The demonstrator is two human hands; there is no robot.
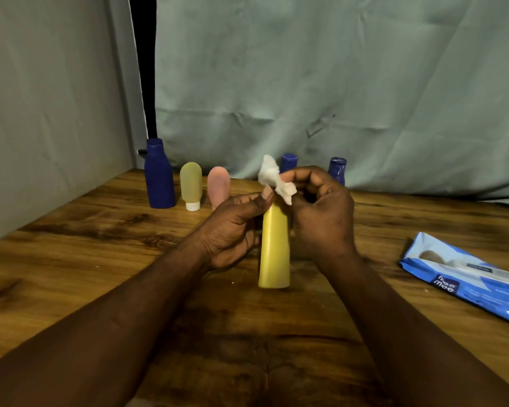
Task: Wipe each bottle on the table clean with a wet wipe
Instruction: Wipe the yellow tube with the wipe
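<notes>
My left hand [232, 227] grips upright yellow bottle [274, 251], centre of surface [100, 259] | my right hand [321, 212] pinches crumpled wet wipe [272, 177] at its top | wipes pack [465, 277] near right edge

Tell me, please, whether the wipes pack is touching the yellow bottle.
Apart: the head view shows bare table between the yellow bottle and the wipes pack.

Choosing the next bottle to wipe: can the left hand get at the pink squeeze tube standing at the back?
Probably yes. The pink squeeze tube stands just behind the left hand, nothing between them; that hand would first have to release the white wet wipe it pinches.
</notes>
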